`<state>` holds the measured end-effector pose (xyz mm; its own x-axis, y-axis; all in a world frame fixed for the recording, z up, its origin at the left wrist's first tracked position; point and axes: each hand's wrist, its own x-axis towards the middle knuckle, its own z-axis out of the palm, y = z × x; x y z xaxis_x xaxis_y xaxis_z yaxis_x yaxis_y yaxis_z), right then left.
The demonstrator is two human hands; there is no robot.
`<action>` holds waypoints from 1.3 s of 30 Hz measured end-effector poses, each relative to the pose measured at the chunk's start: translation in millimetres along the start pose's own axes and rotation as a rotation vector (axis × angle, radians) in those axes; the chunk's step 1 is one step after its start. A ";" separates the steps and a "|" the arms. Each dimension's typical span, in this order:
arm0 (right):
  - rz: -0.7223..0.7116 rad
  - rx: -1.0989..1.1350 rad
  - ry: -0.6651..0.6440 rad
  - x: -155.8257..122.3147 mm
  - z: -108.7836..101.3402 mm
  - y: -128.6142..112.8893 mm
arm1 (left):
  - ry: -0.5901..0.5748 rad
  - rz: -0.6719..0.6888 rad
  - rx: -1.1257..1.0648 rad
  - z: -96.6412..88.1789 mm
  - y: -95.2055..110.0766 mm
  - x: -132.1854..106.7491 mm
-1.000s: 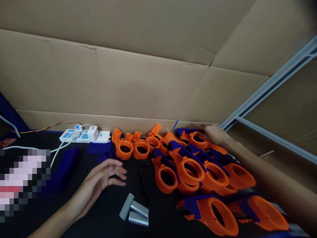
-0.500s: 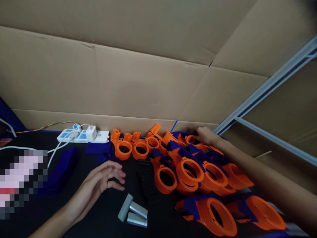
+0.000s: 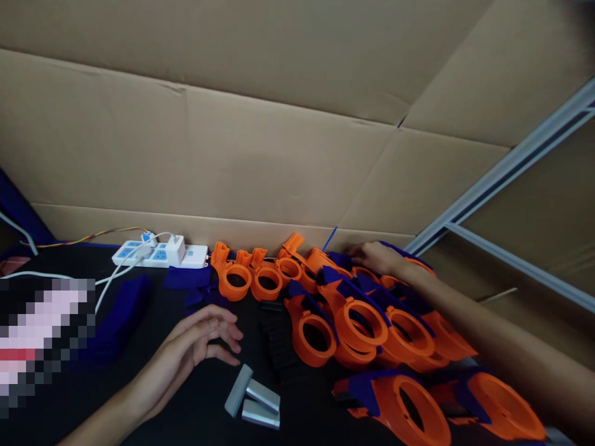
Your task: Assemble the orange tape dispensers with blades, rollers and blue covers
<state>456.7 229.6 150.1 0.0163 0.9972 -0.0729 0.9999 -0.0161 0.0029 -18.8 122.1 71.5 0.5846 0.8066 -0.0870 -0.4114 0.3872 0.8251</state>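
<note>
Over the black tabletop, my left hand [image 3: 198, 344] hovers with its fingers loosely bent and apart, holding nothing. Just below its fingertips lie three short silver metal bars [image 3: 261, 396]. My right hand [image 3: 379, 259] reaches to the back right, among orange-and-blue plastic pieces with large rings that look like tape dispensers [image 3: 362, 322]. Its fingers point down and left by a small blue part; their tips are dark and partly hidden, so any grip is unclear. Behind the right wrist, another orange-and-blue piece [image 3: 413, 255] shows. Smaller orange ringed pieces [image 3: 235, 282] line the back edge.
A white power strip [image 3: 195, 256] with plugs and cables lies at the back left. Dark blue parts [image 3: 118, 316] are stacked left of my left hand. Black pieces [image 3: 279, 347] form a row mid-table. A cardboard wall [image 3: 279, 155] and metal frame [image 3: 502, 167] bound the space.
My right hand has shifted slightly left along the back of the pile. An orange-and-blue piece now shows behind its wrist. My left hand keeps nearly the same pose; the view has shifted slightly.
</note>
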 end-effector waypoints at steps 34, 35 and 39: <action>-0.516 0.804 -0.027 -203.5 71.8 -268.5 | 0.109 0.027 0.067 14.6 -9.9 -8.5; -0.534 0.716 0.052 -204.6 80.3 -267.0 | 0.166 0.019 0.055 12.3 -8.9 -6.6; -0.481 0.326 0.353 -212.4 120.9 -259.8 | 0.290 0.025 0.041 1.5 -2.5 -0.9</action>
<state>193.7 13.1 44.2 -0.3765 0.8619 0.3396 0.8458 0.4693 -0.2536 -17.3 119.7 70.4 0.3478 0.9121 -0.2171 -0.3909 0.3516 0.8506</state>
